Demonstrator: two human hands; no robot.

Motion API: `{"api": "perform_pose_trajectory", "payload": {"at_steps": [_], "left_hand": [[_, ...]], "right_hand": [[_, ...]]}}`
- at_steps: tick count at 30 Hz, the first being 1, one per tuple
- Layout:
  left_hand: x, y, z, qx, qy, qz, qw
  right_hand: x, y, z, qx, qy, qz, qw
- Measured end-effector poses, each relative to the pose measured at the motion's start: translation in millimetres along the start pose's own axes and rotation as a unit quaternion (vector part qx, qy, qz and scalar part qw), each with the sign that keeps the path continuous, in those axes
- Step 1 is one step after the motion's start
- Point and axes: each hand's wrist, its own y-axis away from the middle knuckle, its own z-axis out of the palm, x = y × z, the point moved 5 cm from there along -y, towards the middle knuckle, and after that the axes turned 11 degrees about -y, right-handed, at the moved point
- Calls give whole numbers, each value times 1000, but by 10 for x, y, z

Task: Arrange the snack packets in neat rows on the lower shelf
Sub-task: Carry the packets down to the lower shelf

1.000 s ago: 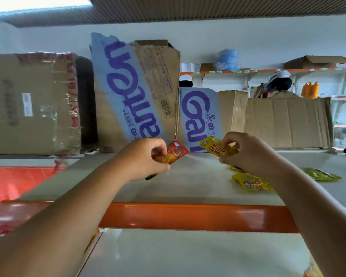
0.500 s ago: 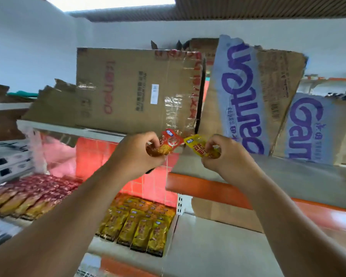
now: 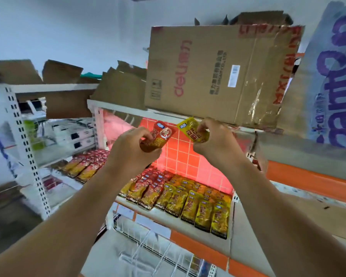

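Red foil stood up out of the left hand point(image 3: 132, 148), whose fingers were curled round a red packet point(image 3: 160, 136). The packet's bottom end was hidden in the grip. Just beside it, the right hand point(image 3: 214, 142) pinched a yellow packet point(image 3: 192, 130), and its fingertips covered much of the lower edge. The two hands were close but apart, and the packets did not touch. Both were held in the air well above the lower shelf point(image 3: 178, 221).

On that shelf lay rows of red packets point(image 3: 148, 188) at its left end and rows of yellow packets point(image 3: 200, 204) at its right end. They overlapped from back to front, and the rear rows were partly hidden by the forearms. Their print was too blurred to read. A red tiled panel point(image 3: 180, 158) rose behind the shelf. Above the shelf, past the hands, a large cardboard box point(image 3: 218, 72) leaned on the next board up, with its lower corner behind the right hand. To the right of the shelf, a blue-printed carton point(image 3: 332, 86) was cut off by the frame edge. To the left of the shelf, a neighbouring rack held more packets point(image 3: 86, 164), smeared by blur. Below the shelf, a white wire rack point(image 3: 148, 248) was only half visible between the arms.
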Motion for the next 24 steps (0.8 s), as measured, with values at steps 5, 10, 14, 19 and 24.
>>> {"api": "perform_pose_trajectory", "payload": {"at_steps": [5, 10, 14, 19, 24], "left_hand": [[-428, 103, 105, -5, -21, -32, 999], [-730, 147, 325, -12, -46, -40, 998], [-932, 76, 583, -26, -57, -48, 997], [-1226, -156, 985, -41, -57, -56, 996], [-1520, -351, 1420, -67, -65, -68, 993]], "right_hand": [[212, -50, 549, -22, -40, 27, 999], [540, -115, 1035, -43, -57, 45, 996], [862, -225, 1346, -52, -60, 71, 994], [1283, -447, 1672, -51, -59, 85, 993], [1694, -606, 1933, -60, -57, 110, 991]]}}
